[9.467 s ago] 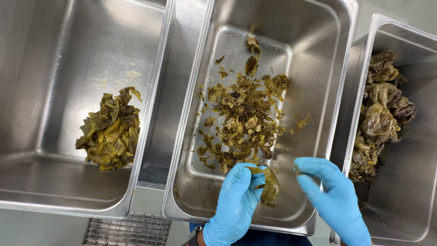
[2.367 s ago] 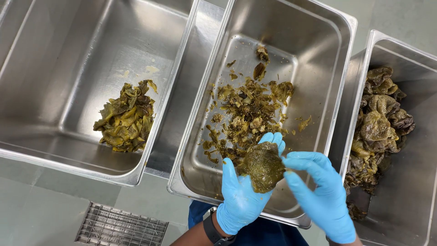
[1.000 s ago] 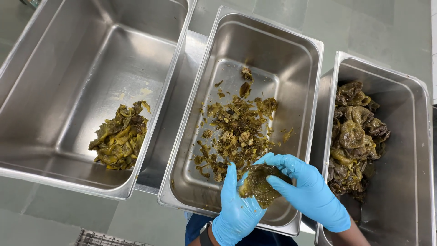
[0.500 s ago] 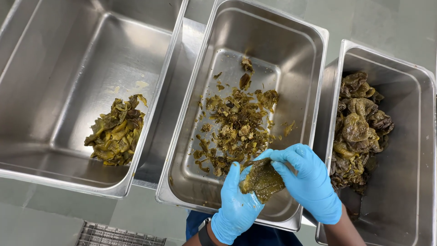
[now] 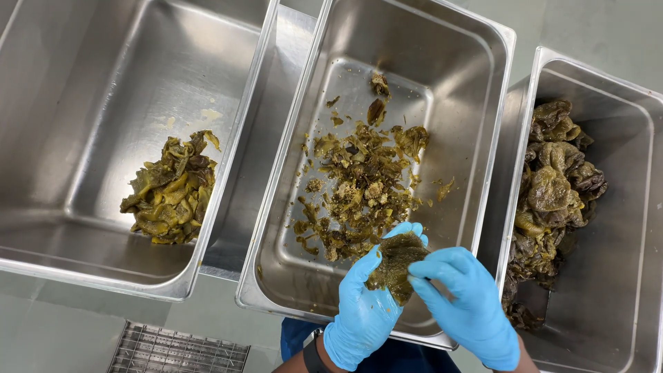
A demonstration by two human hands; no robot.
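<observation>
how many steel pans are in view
3: the left pan holding flat green pieces, the middle pan with scraps under the gloved hands, the right pan with dark whole peppers, partly cut off.

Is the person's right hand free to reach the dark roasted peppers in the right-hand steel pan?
Probably yes: the right hand sits beside the open right-hand steel pan of dark roasted peppers, nothing covering it, though it now pinches a pepper piece.

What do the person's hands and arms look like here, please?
Both the left hand and the right hand wear thin, light-blue disposable gloves, smooth and wet-looking, reaching to the wrists. A dark band, perhaps a watch, sits on the left wrist. No sleeves show at either wrist.
</observation>
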